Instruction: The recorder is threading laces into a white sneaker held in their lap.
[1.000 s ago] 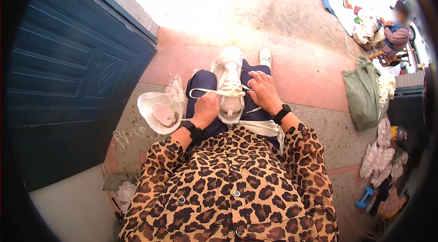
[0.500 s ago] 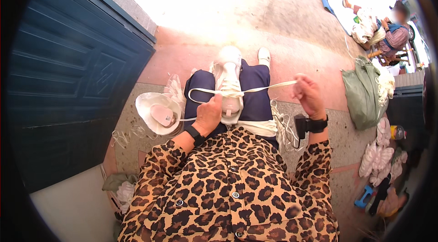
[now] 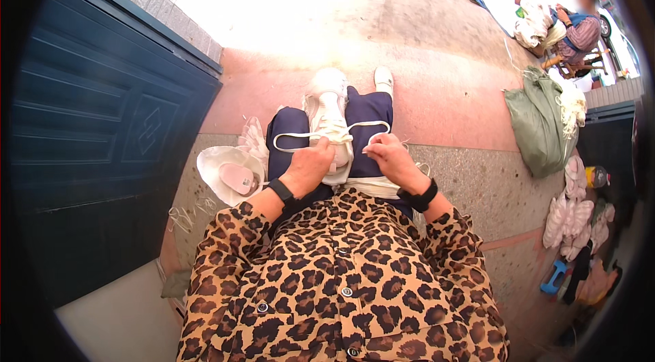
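A white lace-up shoe rests between my thighs, its toe pointing away from me. My left hand is closed at the shoe's lacing, fingertips pinching the shoelace, which loops out to the left over my dark trousers. To the right of the shoe, the lace curves in a slack arc toward my right hand. That hand is closed in a pinch on the lace, close to the shoe's side. White strands lie across my lap below the right hand.
On the left, a white bowl-shaped holder contains a pink insole, near a dark blue door. At right stand a green sack with pale laces, bundled pale items and a bottle. Another person sits farther off.
My right hand has come inward from the far right to beside the shoe. The lace, stretched straight before, now hangs slack in a curve. My left hand stays at the lacing.
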### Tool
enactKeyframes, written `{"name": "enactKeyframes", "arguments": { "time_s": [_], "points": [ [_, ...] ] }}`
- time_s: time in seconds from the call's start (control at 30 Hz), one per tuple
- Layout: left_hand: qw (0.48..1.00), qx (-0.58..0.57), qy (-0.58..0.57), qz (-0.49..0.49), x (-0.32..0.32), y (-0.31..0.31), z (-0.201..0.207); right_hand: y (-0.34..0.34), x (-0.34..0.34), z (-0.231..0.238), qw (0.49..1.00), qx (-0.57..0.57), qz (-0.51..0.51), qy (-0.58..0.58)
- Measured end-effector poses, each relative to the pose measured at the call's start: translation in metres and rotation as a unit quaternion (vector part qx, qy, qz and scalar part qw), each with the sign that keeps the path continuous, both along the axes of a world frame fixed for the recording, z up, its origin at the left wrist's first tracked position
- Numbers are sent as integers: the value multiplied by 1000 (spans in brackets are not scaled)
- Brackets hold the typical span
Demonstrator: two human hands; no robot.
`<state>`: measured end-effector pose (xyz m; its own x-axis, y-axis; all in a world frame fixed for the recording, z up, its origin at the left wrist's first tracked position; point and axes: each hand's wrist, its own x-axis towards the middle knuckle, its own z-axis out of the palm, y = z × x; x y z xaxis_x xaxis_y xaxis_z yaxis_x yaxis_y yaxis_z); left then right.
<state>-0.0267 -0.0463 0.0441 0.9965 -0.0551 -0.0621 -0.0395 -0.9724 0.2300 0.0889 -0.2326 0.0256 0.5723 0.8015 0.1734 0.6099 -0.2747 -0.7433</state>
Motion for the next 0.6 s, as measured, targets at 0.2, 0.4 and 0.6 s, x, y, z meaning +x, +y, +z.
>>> {"name": "enactKeyframes", "arguments": {
  "time_s": [0.2, 0.4, 0.6],
  "points": [
    [933, -345, -74, 72, -1, -21, 14, 16, -9, -24, 996, -80, -36, -24],
    [754, -541, 198, 315, 18, -30, -25, 29, -12, -24, 979, -171, -31, -103],
    [884, -392, 35, 253, 19, -35, -77, 39, -8, -19, 962, -209, 25, -173]
  ]
}}
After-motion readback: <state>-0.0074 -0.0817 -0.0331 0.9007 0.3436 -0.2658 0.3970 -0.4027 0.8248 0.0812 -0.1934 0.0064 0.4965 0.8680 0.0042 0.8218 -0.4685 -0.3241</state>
